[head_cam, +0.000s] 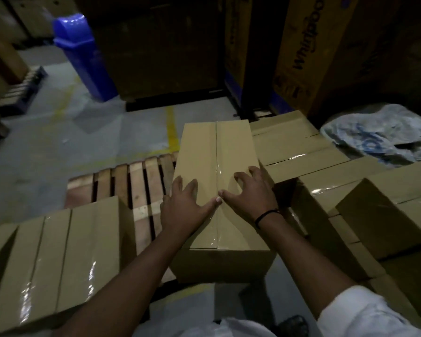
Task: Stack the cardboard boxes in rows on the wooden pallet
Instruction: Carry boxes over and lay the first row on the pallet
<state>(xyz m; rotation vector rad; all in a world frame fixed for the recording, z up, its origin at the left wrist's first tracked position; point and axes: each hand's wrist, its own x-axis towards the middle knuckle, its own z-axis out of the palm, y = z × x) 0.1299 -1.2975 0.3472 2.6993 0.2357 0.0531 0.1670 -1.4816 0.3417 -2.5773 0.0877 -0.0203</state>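
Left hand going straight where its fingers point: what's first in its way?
Nothing visible: the left hand lies flat on the taped brown cardboard box, fingers pointing along its bare top. Past the far edge only grey floor shows; depth unclear.

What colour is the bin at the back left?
The bin is blue, clearest in the head view.

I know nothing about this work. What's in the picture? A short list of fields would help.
activity: stacking boxes on a pallet
left hand: flat on top of the middle box
right hand: fingers spread on the same top
pallet: bare slats show left of that box
left boxes: taped, side by side
right boxes: several, taped
background: blue bin, crumpled plastic
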